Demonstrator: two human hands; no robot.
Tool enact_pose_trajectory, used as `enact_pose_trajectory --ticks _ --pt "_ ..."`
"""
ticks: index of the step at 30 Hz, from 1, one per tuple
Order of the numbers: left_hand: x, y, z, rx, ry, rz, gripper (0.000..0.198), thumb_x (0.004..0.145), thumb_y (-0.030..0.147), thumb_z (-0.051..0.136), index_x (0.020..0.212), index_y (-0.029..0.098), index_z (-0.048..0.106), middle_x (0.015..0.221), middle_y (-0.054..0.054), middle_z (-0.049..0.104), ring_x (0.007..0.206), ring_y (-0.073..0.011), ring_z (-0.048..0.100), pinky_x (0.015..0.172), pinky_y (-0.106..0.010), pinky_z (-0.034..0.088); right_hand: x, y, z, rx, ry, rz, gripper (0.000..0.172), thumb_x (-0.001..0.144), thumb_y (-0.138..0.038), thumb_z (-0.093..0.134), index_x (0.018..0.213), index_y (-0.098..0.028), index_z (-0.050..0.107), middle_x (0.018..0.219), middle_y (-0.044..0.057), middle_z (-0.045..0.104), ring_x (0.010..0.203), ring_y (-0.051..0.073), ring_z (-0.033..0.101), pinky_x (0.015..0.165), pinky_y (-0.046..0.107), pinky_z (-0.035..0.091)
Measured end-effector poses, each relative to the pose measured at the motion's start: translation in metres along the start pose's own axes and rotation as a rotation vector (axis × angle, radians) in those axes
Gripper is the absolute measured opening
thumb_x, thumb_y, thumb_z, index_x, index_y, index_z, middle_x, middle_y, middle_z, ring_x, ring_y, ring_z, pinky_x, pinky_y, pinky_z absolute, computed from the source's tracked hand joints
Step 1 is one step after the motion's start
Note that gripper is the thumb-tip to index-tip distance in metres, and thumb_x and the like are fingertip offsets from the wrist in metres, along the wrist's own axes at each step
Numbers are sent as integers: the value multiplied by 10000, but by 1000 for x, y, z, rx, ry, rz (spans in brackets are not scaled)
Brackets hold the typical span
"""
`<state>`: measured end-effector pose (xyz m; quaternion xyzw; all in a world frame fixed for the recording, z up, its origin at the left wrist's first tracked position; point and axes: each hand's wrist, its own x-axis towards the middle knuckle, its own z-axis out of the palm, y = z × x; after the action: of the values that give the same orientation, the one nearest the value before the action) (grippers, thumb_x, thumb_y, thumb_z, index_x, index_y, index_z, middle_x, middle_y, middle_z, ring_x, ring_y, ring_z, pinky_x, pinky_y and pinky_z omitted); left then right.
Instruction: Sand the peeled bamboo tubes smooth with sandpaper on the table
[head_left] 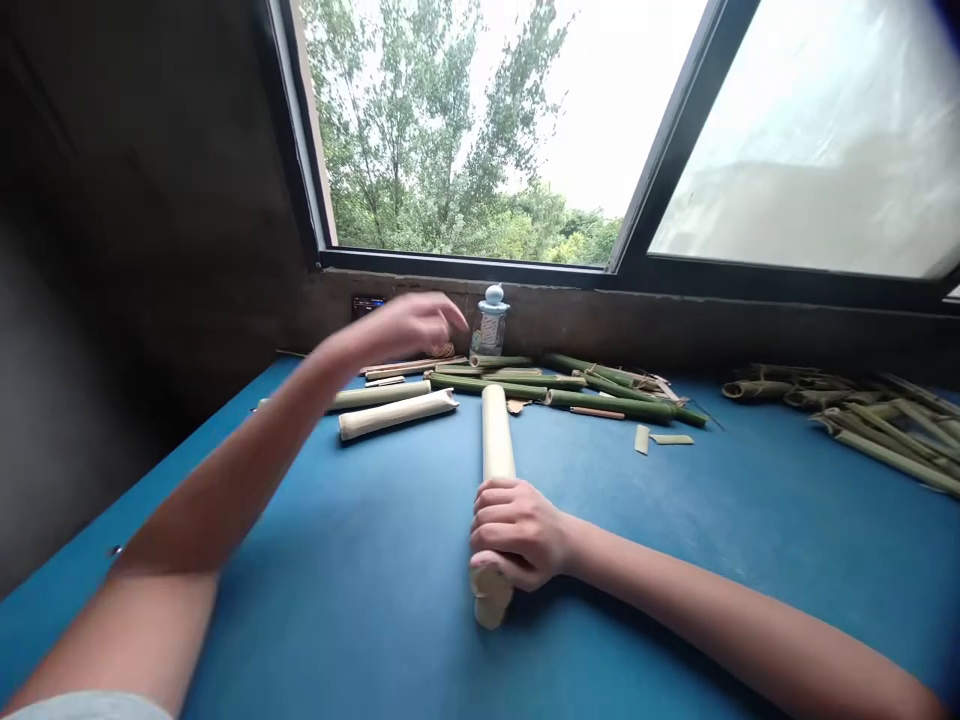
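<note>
I was in what looked like a small craft workshop, tho I couldn't tell if it was part of a home. My blue table had cut bamboo laid along the back, a bamboo heap far R & small offcuts nearby. The wall was rough & dark, more like a work rm. than an office; a big dark-framed window gave onto trees.
</note>
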<state>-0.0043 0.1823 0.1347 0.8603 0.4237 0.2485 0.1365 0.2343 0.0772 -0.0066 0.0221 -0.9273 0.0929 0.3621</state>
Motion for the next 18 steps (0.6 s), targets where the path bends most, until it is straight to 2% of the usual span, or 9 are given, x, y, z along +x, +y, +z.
enact_pose_trajectory --ticks 1,3,5,7,9,12,15,17,18 --pt "-13 19 24 85 -145 102 421 905 192 467 1298 197 618 1126 -72 685 966 -198 640 835 -287 507 2 -6 -5 21 37 -17 341 1012 -323 397 734 -219 565 605 25 669 572 159 597 682 334 508" --pt "-45 47 71 283 -302 294 607 850 146 504 1449 245 521 1368 -107 597 1171 -271 599 998 -380 458 9 -24 -21 85 119 -32 397 1019 -356 312 713 -229 530 586 23 662 532 154 583 635 333 508" --pt "-74 64 105 336 -247 339 755 859 296 588 1566 201 339 1568 -162 384 1396 -320 423 1144 -430 331 18 -48 -44 160 198 -2 458 1033 -424 232 732 -234 520 611 28 669 547 161 605 645 349 529" --pt "-92 78 118 292 -129 349 770 862 434 623 1542 206 342 1587 -152 356 1464 -298 326 1201 -423 241 27 -74 -69 261 323 104 488 1042 -476 195 772 -251 533 600 17 644 554 185 624 665 391 546" --pt "-97 94 117 194 -42 338 607 871 416 610 1414 185 468 1470 -152 511 1365 -287 468 1159 -405 309 34 -98 -95 343 570 228 495 1024 -537 197 769 -293 545 510 0 548 512 218 601 633 426 545" --pt "-90 130 104 23 -9 239 442 845 420 628 1217 189 565 1048 -77 718 906 -235 686 802 -322 500 39 -120 -133 241 850 380 452 1002 -480 223 808 -352 610 546 42 553 632 277 657 676 473 556" --pt "-90 170 84 -20 -22 111 424 822 510 655 1136 235 584 863 -9 702 722 -202 656 605 -274 432 34 -113 -167 19 815 525 423 1006 -417 239 1158 -438 634 1046 24 725 1008 318 695 843 495 539" --pt "-97 187 67 29 -83 17 411 838 577 620 1088 252 595 807 1 685 685 -201 640 561 -269 395 23 -94 -184 -257 757 577 613 1018 -500 -3 1368 -456 498 1348 -33 633 1226 332 604 951 505 491" --pt "-104 190 59 83 -123 -39 418 842 611 601 1063 256 600 803 -5 683 681 -206 637 549 -271 383 15 -81 -189 -296 681 625 714 1001 -529 -96 1420 -398 467 1433 -8 568 1300 343 542 1022 527 447"
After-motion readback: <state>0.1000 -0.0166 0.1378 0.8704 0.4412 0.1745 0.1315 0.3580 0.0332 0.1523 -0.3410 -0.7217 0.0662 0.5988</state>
